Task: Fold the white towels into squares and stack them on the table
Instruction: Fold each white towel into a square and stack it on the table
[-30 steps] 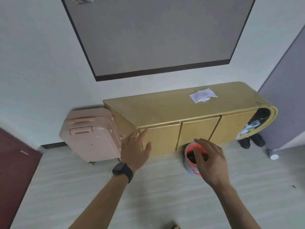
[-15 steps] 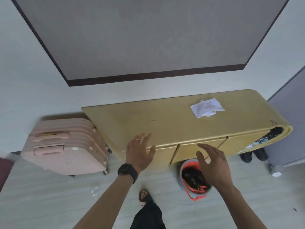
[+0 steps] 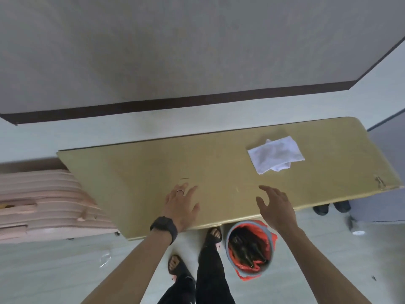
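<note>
A white towel (image 3: 275,154) lies loosely folded on the right part of the yellow-wood cabinet top (image 3: 153,167), one rumpled corner sticking out at its near edge. My left hand (image 3: 180,205), with a ring and a black watch at the wrist, hovers open over the near middle of the top, fingers spread. My right hand (image 3: 276,207) is open too, fingers relaxed, over the near edge, below and a little left of the towel. Neither hand touches the towel or holds anything.
A pink suitcase (image 3: 41,205) stands on the floor left of the cabinet. A grey bin with an orange liner (image 3: 251,249) holding dark bottles sits by my feet. Dark shoes (image 3: 331,207) lie under the cabinet's right end. A large grey board hangs on the wall behind.
I have stepped up to the cabinet, and the view has tilted down onto its top. Both hands moved forward from in front of the drawers to over the top surface.
</note>
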Demonstrator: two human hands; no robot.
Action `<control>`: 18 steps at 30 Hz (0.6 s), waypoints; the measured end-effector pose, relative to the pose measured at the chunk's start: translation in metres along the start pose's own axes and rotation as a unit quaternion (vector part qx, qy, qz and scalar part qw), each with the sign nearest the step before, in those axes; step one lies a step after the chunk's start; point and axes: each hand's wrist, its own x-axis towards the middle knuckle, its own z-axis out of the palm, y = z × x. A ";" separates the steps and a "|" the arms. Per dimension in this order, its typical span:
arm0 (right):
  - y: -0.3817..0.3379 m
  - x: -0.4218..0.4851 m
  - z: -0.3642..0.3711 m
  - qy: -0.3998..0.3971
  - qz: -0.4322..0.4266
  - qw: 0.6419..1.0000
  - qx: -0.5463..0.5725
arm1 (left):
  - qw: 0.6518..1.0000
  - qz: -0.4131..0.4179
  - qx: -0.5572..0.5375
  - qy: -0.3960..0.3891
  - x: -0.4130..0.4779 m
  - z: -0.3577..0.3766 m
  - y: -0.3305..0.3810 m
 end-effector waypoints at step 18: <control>0.054 0.183 0.069 0.040 -0.009 0.999 -0.027 | 0.979 -0.099 0.032 -0.177 0.112 0.067 0.016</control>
